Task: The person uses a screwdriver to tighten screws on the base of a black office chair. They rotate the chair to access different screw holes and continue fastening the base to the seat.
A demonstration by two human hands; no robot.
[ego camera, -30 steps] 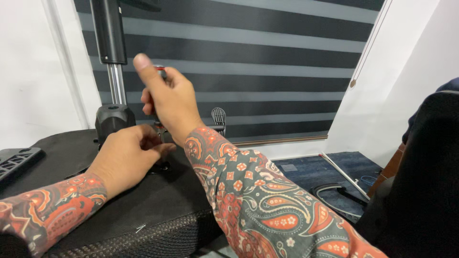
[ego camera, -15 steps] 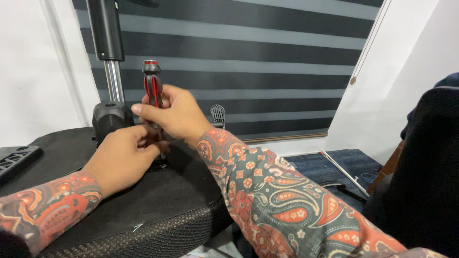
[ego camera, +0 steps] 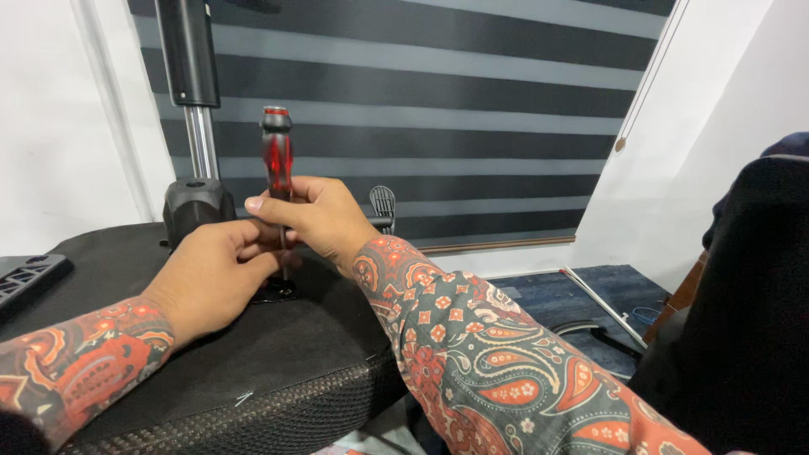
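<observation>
A red and black screwdriver (ego camera: pixel 276 152) stands upright, its tip down at a black round fitting (ego camera: pixel 276 291) on the underside of an upturned black chair seat (ego camera: pixel 253 362). My right hand (ego camera: pixel 316 221) grips the lower part of the screwdriver handle. My left hand (ego camera: pixel 215 274) is curled around the shaft just below it, close to the fitting. Both forearms wear red patterned sleeves.
A black and chrome gas-lift column (ego camera: pixel 192 93) rises from a black hub (ego camera: pixel 195 206) behind my hands. A small black lever (ego camera: pixel 383 204) sticks out to the right. A black plastic part (ego camera: pixel 29 278) lies at far left. Striped blinds (ego camera: pixel 472 109) hang behind; a dark chair back (ego camera: pixel 742 320) stands at right.
My right hand slid down from the top of the screwdriver handle to its lower part, uncovering the red and black handle. My left hand stayed at the shaft.
</observation>
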